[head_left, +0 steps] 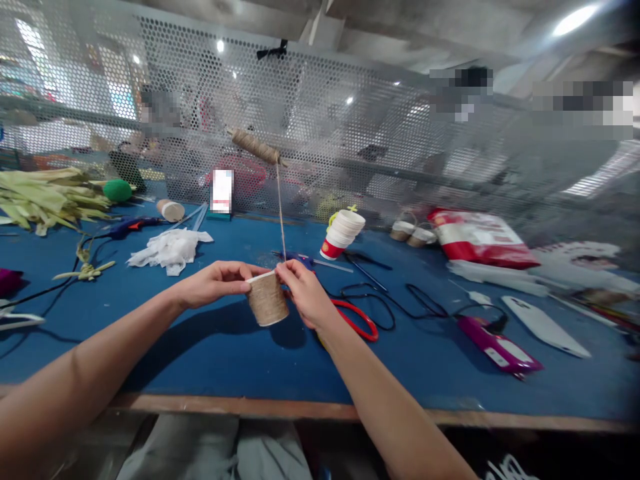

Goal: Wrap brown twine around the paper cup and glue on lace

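Observation:
Between my hands, above the blue tabletop, a paper cup wrapped in brown twine (269, 301) hangs slightly tilted, its white rim showing at the top. My left hand (220, 280) pinches the cup at the rim's left side. At the right side, the fingers of my right hand (305, 287) are closed on the rim and the twine strand (281, 213). That strand runs taut up to a twine spool (255, 147) mounted on the mesh panel. A blue glue gun (303, 260) lies behind my right hand, partly hidden.
Stacked paper cups (343, 233) stand behind the hands. Crumpled white material (170, 250) and another glue gun (125, 227) lie left. Red-handled scissors (357, 320), black cables, a purple power strip (500, 347) and a red-white bag (483, 239) are right. A perforated metal panel (320, 113) rises behind.

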Demonstrator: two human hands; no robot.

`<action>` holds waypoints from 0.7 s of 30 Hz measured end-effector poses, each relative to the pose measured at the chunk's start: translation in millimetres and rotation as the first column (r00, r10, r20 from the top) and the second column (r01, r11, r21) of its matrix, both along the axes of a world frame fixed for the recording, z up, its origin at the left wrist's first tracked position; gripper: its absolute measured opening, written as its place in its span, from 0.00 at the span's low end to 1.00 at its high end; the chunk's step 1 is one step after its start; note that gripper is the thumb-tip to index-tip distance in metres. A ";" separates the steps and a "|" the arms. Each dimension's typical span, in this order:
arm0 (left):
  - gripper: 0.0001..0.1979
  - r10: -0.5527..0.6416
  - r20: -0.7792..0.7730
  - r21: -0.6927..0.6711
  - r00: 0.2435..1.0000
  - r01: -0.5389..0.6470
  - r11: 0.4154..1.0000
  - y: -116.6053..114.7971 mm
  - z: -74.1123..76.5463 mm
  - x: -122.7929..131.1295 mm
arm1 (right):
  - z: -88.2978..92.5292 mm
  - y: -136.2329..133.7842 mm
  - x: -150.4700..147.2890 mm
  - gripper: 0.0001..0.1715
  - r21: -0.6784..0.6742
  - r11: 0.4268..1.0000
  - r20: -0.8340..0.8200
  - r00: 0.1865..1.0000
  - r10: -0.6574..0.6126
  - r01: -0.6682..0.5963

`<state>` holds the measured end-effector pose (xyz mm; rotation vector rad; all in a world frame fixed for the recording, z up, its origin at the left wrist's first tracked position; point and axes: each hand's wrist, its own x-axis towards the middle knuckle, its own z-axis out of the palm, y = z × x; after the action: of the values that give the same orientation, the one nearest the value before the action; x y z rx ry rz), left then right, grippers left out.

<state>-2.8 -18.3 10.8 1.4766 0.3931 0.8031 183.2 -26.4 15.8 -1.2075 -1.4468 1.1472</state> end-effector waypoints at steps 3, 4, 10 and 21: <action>0.05 -0.004 0.003 0.003 1.000 0.004 1.000 0.1 -0.2 -0.1 | -4.9 1.3 -2.2 0.14 0.025 0.999 -0.013 1.000 -0.021 0.022; 0.05 -0.006 0.009 0.005 1.000 0.006 1.000 0.3 -0.7 -0.1 | -6.2 1.2 -3.3 0.14 0.026 0.999 -0.027 0.999 -0.027 0.028; 0.06 -0.002 -0.006 0.037 1.000 0.003 0.999 1.0 -1.5 -0.5 | -9.8 -1.5 -9.0 0.14 0.049 0.996 0.006 0.997 -0.074 0.074; 0.12 0.331 -0.334 0.387 0.882 -0.193 0.902 -1.9 -2.0 6.7 | -11.2 -4.0 -8.7 0.11 0.448 0.893 0.371 0.897 -0.241 0.055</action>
<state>4.0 -20.3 8.7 1.9518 0.8077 0.8175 174.6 -30.4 4.6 -1.2630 -1.7708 0.4296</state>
